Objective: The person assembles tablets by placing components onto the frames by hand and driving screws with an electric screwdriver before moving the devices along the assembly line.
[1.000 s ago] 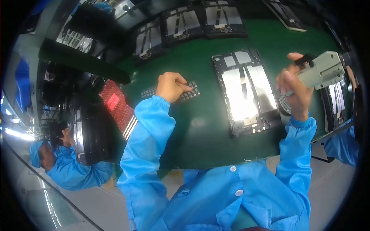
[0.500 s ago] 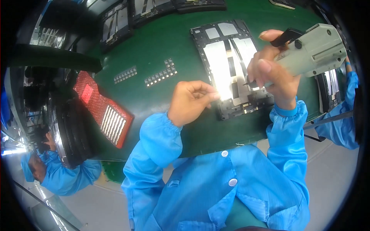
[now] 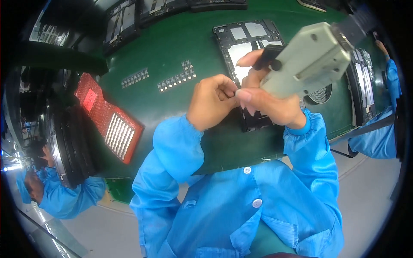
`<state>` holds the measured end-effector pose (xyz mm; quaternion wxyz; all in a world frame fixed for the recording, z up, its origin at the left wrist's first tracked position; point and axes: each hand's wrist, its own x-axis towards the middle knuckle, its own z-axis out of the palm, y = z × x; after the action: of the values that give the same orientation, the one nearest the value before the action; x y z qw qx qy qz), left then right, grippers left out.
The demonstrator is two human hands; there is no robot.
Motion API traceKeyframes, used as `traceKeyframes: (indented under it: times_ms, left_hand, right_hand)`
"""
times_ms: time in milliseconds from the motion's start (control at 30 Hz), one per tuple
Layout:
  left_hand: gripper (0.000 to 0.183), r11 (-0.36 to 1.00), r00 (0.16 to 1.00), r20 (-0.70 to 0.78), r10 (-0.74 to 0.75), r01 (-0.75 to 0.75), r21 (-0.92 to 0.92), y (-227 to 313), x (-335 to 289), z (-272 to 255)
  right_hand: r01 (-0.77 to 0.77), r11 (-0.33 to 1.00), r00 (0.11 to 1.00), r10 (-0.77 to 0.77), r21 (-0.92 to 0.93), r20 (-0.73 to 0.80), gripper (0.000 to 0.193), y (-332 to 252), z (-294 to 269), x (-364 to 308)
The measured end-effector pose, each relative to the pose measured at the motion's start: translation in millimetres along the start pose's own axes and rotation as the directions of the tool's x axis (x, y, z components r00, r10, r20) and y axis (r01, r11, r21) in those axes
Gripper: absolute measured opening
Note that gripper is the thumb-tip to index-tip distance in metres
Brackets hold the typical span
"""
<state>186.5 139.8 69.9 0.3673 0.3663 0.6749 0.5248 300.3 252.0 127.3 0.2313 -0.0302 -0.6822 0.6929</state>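
My right hand [image 3: 275,105] is wrapped round a pale grey electric screwdriver [image 3: 312,60] with a black lever. The tool leans up to the right, and its tip is hidden behind my fingers. Thumb and fingers of my left hand [image 3: 211,103] are pinched together, meeting my right fingertips; whatever they hold is too small or hidden to make out. Beneath both hands lies an opened tablet-like device [image 3: 247,32], black-framed with silvery plates inside. My right hand and the screwdriver cover much of its middle and right side.
Two groups of small parts, one [image 3: 135,78] left of the other [image 3: 177,79], lie on the green table [image 3: 172,124]. A red bubble-wrap pouch [image 3: 90,92] holds white strips. A round metal dish [image 3: 322,95] stands right of the device. Similar devices [image 3: 159,10] line the back; co-workers sit at both sides.
My right hand has brought the screwdriver left, off the device's lower right area, to meet my left fingertips. The round dish has come into sight. The whole view has shifted slightly.
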Motion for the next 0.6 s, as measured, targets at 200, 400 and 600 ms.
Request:
traceKeyframes:
  times_ms: [200, 400, 600]
  left_hand:
    - [0.013, 0.998, 0.997, 0.043, -0.056, 0.058, -0.039, 5.7, 0.7, -0.7]
    - [0.014, 1.0, 0.999, 0.041, 0.001, 0.0, -0.028, 1.1, -1.4, -1.2]
    - [0.016, 0.979, 0.997, 0.042, 0.066, -0.057, -0.195, -12.4, -0.5, 3.7]
  right_hand:
    - [-0.08, 0.993, 0.996, 0.083, 0.083, -0.034, 0.038, 9.8, 4.9, -0.8]
    - [-0.119, 0.989, 0.993, 0.121, 0.091, -0.016, 0.035, 5.7, 5.9, -2.3]
    - [0.034, 0.998, 0.995, -0.029, -0.051, 0.092, 0.009, 9.5, 7.7, -7.2]
